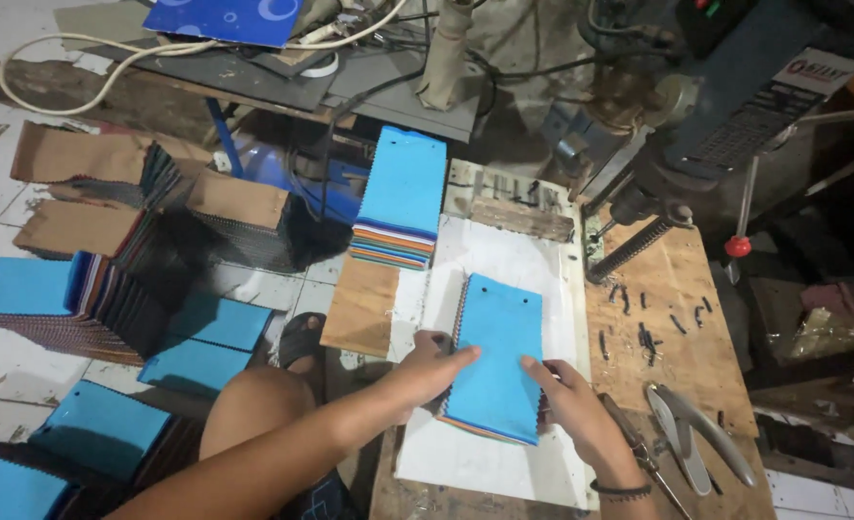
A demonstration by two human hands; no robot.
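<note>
Two hands work over one stack of fabric swatches (497, 358) in the head view, its top sheet bright blue with two punched holes near the far edge. The stack lies on a white sheet (504, 260) spread over the wooden surface (682, 318). The left hand (427, 366) rests flat on the stack's left edge, fingers stretched across the blue cloth. The right hand (571, 400) presses against the stack's lower right side, fingers curled at the edge; whether it pinches the layers I cannot tell. A dark band circles the right wrist.

Farther back on the same surface stands a second swatch stack (403, 197), taller, also topped in blue, with striped coloured edges showing at its near end. Just right of the right hand lies a pair of metal pliers (682, 438), and small dark screws (643, 332) are scattered over the wood. A drill press (677, 154) rises at the rear right. On the tiled floor to the left sit many more swatch piles (80, 303), some blue on top, some covered in brown card.
</note>
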